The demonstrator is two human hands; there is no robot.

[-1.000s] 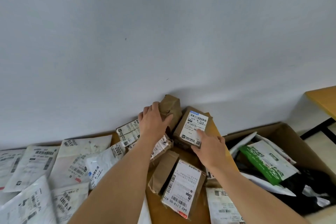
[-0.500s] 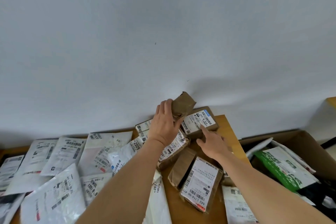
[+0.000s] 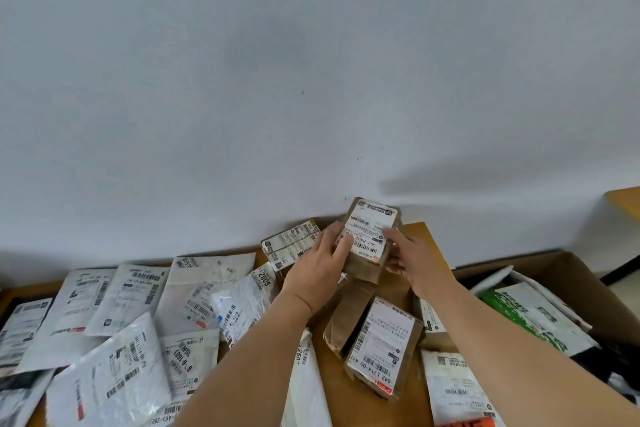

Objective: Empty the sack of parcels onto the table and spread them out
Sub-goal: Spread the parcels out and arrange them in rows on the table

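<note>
Fingers of the left hand (image 3: 317,274) curled round the near side of a small brown box (image 3: 369,242), which half a second before had shown only bare cardboard and now faced label-up. That turn suggested sorting had replaced emptying. Its white label was creased, its tape wrinkled. The right hand (image 3: 410,262) gripped the other side, holding it above the table (image 3: 429,239), near the far corner.
</note>
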